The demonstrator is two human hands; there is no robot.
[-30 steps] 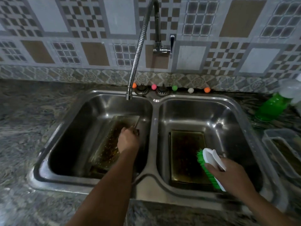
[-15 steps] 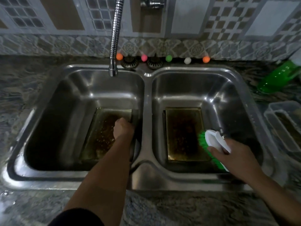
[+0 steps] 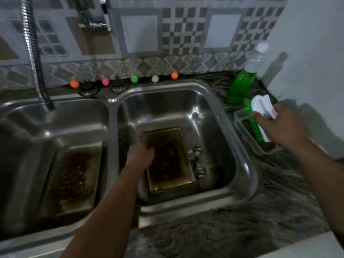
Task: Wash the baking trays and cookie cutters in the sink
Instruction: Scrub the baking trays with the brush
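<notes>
Two dirty baking trays lie in a double steel sink. One tray rests in the left basin, the other tray in the right basin. My left hand reaches into the right basin and its closed fingers sit on that tray's left edge. Metal cookie cutters lie beside the tray's right edge. My right hand is over the counter to the right of the sink. It holds a green and white scrub brush above a clear plastic container.
A green soap bottle stands at the back right near a white wall. The flexible metal tap hangs over the left basin. Small coloured balls and two drain strainers line the sink's back rim. Dark stone counter runs along the front.
My left hand has moved from the left basin's tray to the right basin's tray. My right hand has carried the brush out of the right basin to over the container on the counter.
</notes>
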